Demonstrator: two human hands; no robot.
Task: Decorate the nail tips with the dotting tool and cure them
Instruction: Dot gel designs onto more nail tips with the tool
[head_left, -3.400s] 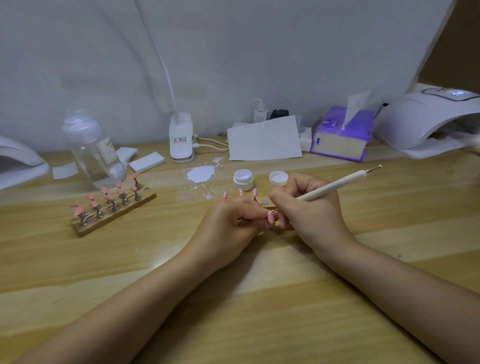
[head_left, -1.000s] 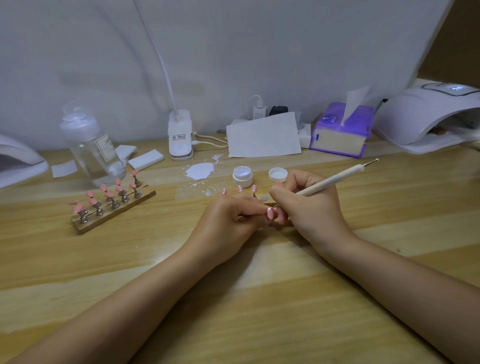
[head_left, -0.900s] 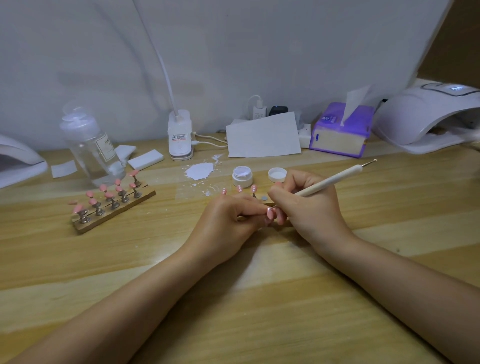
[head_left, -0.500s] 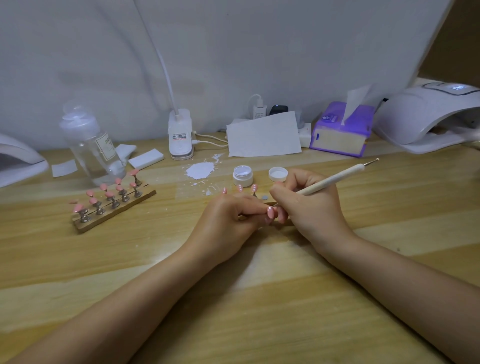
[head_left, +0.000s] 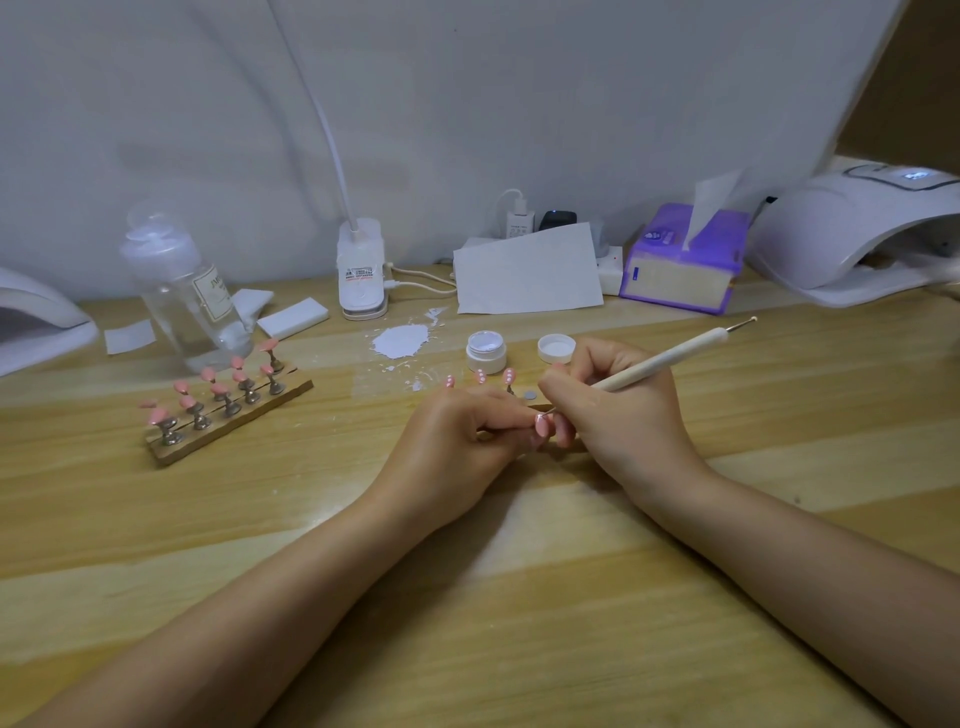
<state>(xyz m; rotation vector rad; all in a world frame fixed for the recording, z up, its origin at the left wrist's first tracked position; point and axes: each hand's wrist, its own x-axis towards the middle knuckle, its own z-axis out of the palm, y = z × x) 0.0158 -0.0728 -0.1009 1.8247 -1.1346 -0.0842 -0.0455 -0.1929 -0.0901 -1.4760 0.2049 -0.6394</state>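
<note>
My left hand (head_left: 457, 447) pinches a small stand with a pink nail tip (head_left: 542, 425) at the table's middle. My right hand (head_left: 618, 415) grips the white dotting tool (head_left: 670, 358) like a pen, its lower point touching that pink tip. Behind my hands stand three pink tips with white dots (head_left: 480, 378). An open white gel pot (head_left: 485, 352) and its lid (head_left: 556, 347) sit just beyond them. A wooden holder with several plain pink tips (head_left: 223, 395) lies at the left. The white curing lamp (head_left: 857, 234) stands at the far right.
A clear bottle (head_left: 182, 291), white pads (head_left: 293, 317) and a second lamp (head_left: 36, 322) are at the left. A white smear of gel (head_left: 400, 340), a desk-lamp base (head_left: 361, 270), a paper sheet (head_left: 527, 273) and a purple tissue box (head_left: 680, 260) line the back.
Almost nothing has moved. The dotting tool's point stays on the pink tip my left hand holds, with only slight shifts of the tool's angle.
</note>
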